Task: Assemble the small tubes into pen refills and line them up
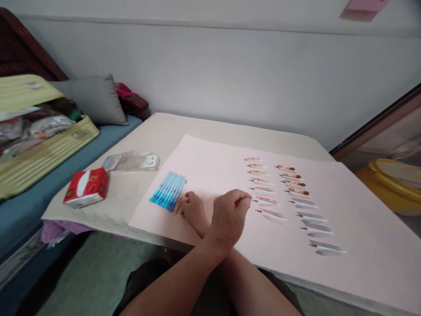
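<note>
My forearms cross over the table's front edge. My left hand (pixel 232 215) is on the right side, its fingers closed in a pinch above the pink sheet (pixel 213 162); whatever they hold, if anything, is hidden. My right hand (pixel 192 207) reaches across to the left, its fingers bent around a clear pen (pixel 180 195) at the right end of a row of blue pens (pixel 167 191). To the right lie two columns of slim white refills (pixel 263 190) with dark tips, several beside translucent pieces (pixel 317 227). Some pieces in the farther-right column have brown ends (pixel 300 192).
A red tissue pack (pixel 87 186) and a clear plastic packet (pixel 131 161) lie left on the cream table cover (pixel 121 199). A grey cushion (pixel 95 98) and a yellow bag (pixel 49 145) rest on the blue seat. A yellow bin (pixel 391 184) stands at right.
</note>
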The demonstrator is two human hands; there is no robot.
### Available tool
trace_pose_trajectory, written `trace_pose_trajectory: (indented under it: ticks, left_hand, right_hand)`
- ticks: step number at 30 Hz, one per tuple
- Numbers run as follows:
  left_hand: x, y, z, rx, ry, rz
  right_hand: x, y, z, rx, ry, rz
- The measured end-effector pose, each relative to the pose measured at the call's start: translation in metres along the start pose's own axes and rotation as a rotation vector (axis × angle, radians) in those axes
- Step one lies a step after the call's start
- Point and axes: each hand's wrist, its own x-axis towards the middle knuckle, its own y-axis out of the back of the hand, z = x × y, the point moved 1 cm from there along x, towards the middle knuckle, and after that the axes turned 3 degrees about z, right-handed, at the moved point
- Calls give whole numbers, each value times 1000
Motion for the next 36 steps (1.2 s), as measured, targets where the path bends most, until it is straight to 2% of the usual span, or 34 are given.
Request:
trace_pose_trajectory:
  ticks: [5,12,16,20,29,36]
  left_hand:
    - [3,5,0,-17,-9,22]
    - [3,3,-3,-46,-21,1]
    - [3,0,-6,-46,-16,-9]
    - [3,-1,-7,-18,2,-12]
    - [4,-2,-7,13,18,-19]
    - [4,-1,-6,2,18,-19]
  right_hand:
    - [-1,-1,-4,-113,-43,-28]
    - [-11,1,-7,-454,125,-21]
    - [-14,-2,-6,-564,154,-80]
    - [-15,1,-10,-591,140,-138]
    - [-15,1,-11,-575,151,-104]
    - [-16,3,-13,-605,128,-141]
